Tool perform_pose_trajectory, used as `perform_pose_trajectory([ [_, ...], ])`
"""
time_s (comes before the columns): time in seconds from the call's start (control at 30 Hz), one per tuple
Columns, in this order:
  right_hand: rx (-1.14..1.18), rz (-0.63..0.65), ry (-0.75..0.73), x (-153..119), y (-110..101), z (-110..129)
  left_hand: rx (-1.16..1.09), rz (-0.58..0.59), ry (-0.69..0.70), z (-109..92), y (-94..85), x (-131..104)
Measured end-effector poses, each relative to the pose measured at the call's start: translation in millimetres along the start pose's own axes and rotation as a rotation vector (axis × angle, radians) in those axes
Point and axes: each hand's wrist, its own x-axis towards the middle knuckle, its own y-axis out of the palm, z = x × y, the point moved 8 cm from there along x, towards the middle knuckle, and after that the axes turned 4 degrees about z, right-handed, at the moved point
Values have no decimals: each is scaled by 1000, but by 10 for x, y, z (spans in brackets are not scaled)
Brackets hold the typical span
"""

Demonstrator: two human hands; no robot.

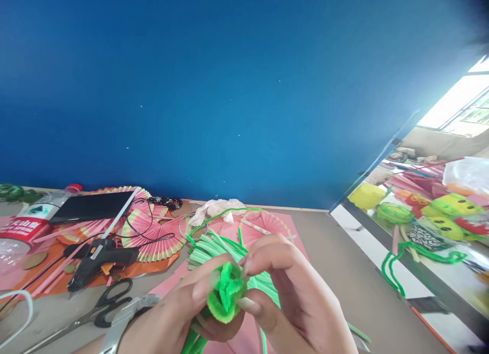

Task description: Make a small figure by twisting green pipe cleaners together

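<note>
Between my two hands is a small fuzzy green rosette of bent pipe cleaner [226, 293], its coiled face turned toward me. Thumb and fingers of my left hand [191, 298] close around it from the left, with green stems trailing out below. My right hand [294, 293] pinches the rosette's right edge between thumb and fingertips. Just behind the hands lies a bundle of green pipe cleaners [214, 249] on pink paper [298, 237], partly hidden by my fingers.
At left lie a black glue gun [101, 257], black-handled scissors [80, 321], a plastic bottle [28, 224], a dark-screened device [91, 207] and pleated paper fans [156, 237]. A crumpled white tissue [217, 210] sits near the blue panel [237, 89]. Yellow-green craft figures [445, 221] lie at right.
</note>
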Motion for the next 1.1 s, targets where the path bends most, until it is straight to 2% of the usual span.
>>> perform_pose_trajectory([
  [0.13,-39,162,-16,47,31,51,-168,155,-85,-16,157,58],
  [0.23,-119,254,-12,63,26,70,-210,163,-109,10,172,81],
  [0.37,-246,294,17,56,-3,63,-179,216,-182,50,201,87],
  [0.47,-282,279,45,57,-17,44,-167,219,-193,30,198,96],
  [0.57,-215,242,111,70,-30,3,-193,231,-173,9,219,101],
  [0.73,3,243,236,52,-1,-49,-213,258,-113,-21,254,81],
  [0.87,187,242,374,17,59,-148,-62,178,-50,-58,190,70],
  [1.0,123,190,362,45,46,-183,-1,115,-72,-12,149,68],
  [1.1,93,203,327,56,56,-183,-32,93,-45,13,137,89],
])
